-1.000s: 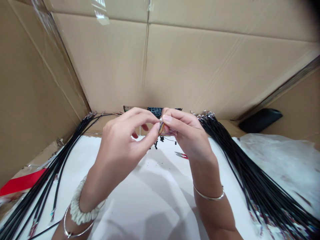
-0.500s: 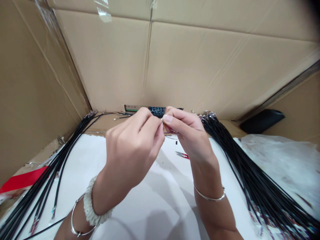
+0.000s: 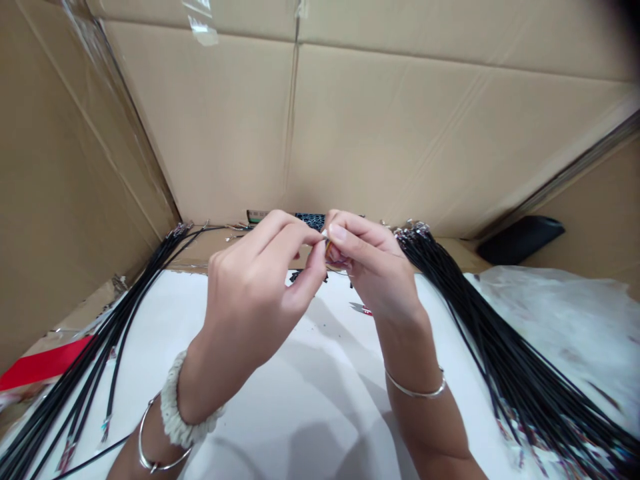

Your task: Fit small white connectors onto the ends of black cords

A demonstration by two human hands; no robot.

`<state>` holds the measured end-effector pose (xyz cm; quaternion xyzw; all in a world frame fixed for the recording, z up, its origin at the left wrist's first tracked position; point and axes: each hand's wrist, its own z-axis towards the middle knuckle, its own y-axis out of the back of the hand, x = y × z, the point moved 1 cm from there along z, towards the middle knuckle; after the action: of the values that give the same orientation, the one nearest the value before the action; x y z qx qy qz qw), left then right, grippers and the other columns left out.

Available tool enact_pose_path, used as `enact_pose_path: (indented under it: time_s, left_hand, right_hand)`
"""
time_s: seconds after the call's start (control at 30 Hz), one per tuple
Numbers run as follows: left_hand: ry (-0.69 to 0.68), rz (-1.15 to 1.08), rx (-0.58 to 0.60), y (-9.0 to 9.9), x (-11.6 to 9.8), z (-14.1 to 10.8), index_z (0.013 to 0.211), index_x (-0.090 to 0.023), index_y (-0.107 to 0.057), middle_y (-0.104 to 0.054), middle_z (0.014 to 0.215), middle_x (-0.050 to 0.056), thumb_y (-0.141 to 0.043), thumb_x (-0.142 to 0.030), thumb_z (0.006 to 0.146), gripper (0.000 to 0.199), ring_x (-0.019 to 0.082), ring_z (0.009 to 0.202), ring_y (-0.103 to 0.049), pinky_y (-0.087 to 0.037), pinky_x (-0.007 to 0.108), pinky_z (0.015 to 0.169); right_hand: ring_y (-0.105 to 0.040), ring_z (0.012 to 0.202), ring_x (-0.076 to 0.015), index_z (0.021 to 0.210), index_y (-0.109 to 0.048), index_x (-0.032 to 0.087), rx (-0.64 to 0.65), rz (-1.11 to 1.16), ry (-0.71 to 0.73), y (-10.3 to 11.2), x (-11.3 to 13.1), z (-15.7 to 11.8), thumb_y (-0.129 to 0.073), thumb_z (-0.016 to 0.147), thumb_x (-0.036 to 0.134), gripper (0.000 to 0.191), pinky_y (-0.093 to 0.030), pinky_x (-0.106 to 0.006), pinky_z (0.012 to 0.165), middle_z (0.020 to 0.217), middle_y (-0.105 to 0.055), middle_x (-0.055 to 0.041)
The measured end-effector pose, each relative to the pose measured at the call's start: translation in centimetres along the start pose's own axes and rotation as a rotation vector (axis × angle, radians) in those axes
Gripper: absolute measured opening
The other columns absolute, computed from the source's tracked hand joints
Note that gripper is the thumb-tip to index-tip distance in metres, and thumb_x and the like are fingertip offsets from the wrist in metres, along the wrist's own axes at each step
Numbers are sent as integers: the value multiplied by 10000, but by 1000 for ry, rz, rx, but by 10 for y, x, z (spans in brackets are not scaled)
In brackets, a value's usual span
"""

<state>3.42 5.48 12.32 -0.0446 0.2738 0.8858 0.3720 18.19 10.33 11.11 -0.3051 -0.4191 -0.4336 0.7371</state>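
Observation:
My left hand [image 3: 255,287] and my right hand [image 3: 377,267] meet at the middle of the view, above the white surface. Between the right thumb and fingers is a small white connector [image 3: 325,235] with thin coloured wires [image 3: 329,247] beside it. My left thumb and index finger are pinched at the same small piece, touching its left side. Fingers cover most of the connector and wires. Red-handled snips [image 3: 361,309] lie below the right hand, partly hidden by its wrist.
Black cables [image 3: 135,287] lie in a bundle at left, and a thicker cable bundle [image 3: 480,327] at right. Cardboard walls [image 3: 225,120] enclose the back and sides. Clear plastic [image 3: 565,320], a black object [image 3: 520,240] and a red strip [image 3: 45,363] sit at the sides.
My left thumb has separated more from the curled fingers, opening a gap where small black pieces now show. The right hand has barely shifted and keeps its pinch. The view has moved slightly.

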Motion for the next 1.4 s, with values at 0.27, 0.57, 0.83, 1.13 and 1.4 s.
enact_pose_path:
  time_s: [0.27, 0.57, 0.83, 1.13, 1.4]
  left_hand:
    - [27, -43, 13, 1, -1, 2, 827, -201, -673, -692, 782, -7, -598, -133, 942, 154, 99, 632, -588, -479, 251, 573]
    - [-101, 78, -95, -11, 4, -1, 776, -155, -660, -631, 700, 1, -586, -123, 945, 187, 94, 560, -531, -437, 244, 532]
    - [117, -168, 27, 1, 0, 3, 829, -194, -683, -717, 824, -20, -630, -113, 929, 139, 82, 659, -611, -517, 218, 613]
    - [458, -643, 371, 5, 14, 9, 848, -218, -722, -719, 764, -9, -602, -226, 955, 161, 117, 682, -671, -529, 198, 571]
    - [551, -755, 489, 2, 26, 14, 864, -221, -709, -724, 722, -5, -604, -216, 960, 142, 117, 673, -682, -512, 205, 579]
  right_hand:
    - [-307, 594, -117, 645, -541, 198, -6, -32, 7, 0, -2, -1, -640, 972, 345, 372, -227, -286, 537, 674, -427, 26]
    - [-373, 655, -133, 677, -574, 208, -70, -330, 197, 1, 0, -2, -609, 1002, 286, 336, -326, -305, 639, 727, -429, 18]
    - [-296, 595, -121, 666, -560, 203, -39, -15, 1, 0, -5, 1, -674, 947, 406, 365, -219, -286, 523, 684, -427, 24]
    - [-341, 566, -106, 716, -585, 210, -50, -50, 51, 5, -6, 2, -646, 973, 432, 346, -256, -269, 508, 702, -486, 23]
    - [-503, 711, -126, 778, -585, 221, -28, -225, 193, 5, -5, 1, -559, 1037, 360, 295, -424, -284, 711, 787, -528, 16]
